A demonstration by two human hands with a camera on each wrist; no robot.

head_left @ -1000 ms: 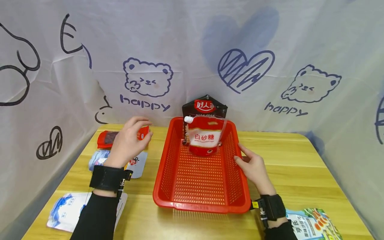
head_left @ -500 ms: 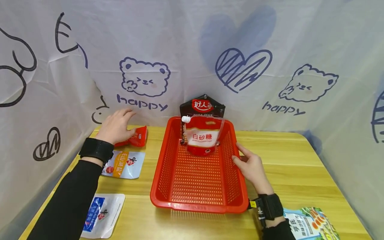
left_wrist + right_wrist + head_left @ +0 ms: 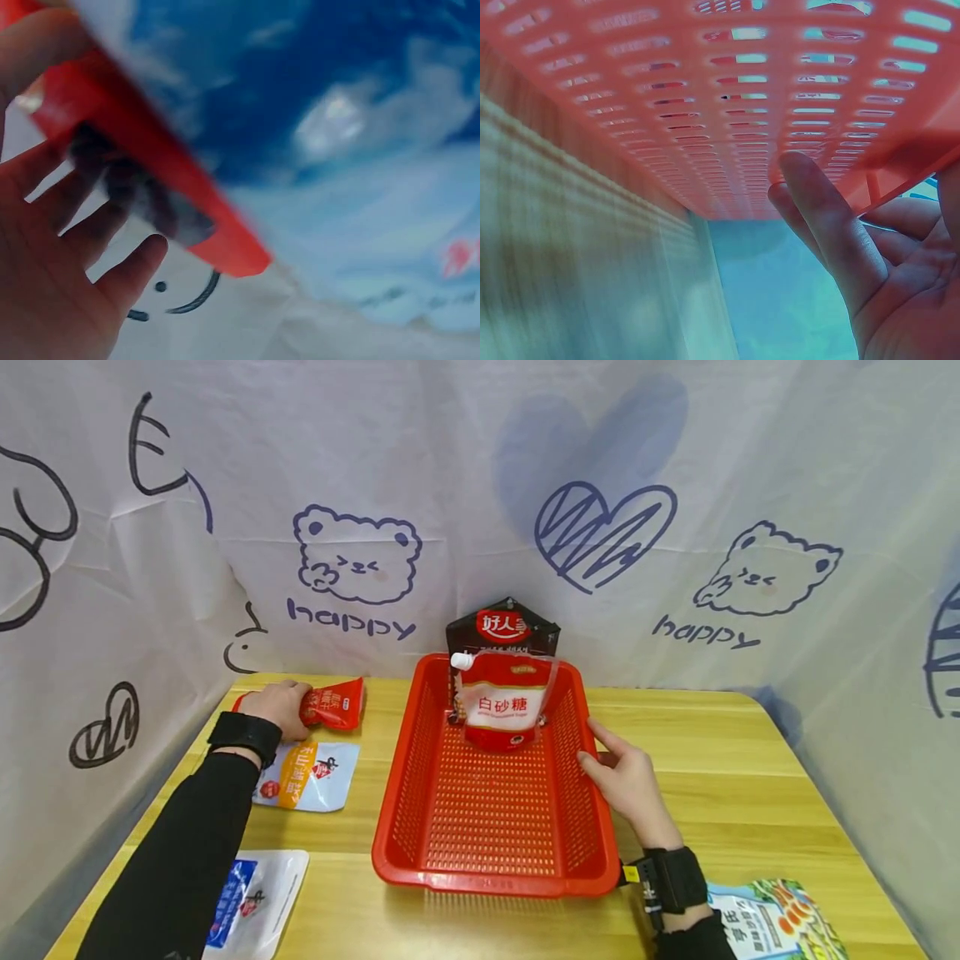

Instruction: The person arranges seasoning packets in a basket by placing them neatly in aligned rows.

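My left hand (image 3: 276,706) reaches over a red packet (image 3: 333,705) at the back left of the table. In the left wrist view the thumb is on one side of that packet and the fingers lie against its dark, see-through panel. A red plastic basket (image 3: 495,883) stands in the middle. My right hand (image 3: 630,783) holds its right side at the rim, and in the right wrist view fingers touch the slotted outer wall. Inside the basket, a red and white spouted sugar pouch (image 3: 504,702) leans against a black bag (image 3: 503,628) at the back.
A blue, white and orange salt packet (image 3: 311,775) lies just in front of the red packet. Nearer, a white and blue packet (image 3: 258,897) is partly under my left sleeve. A green and white packet (image 3: 780,918) lies front right. A white drawn-on cloth (image 3: 480,485) hangs behind.
My left hand has moved left and then down onto the red packet, uncovering the salt packet. My right hand keeps its place on the basket, and the view has shifted slightly.
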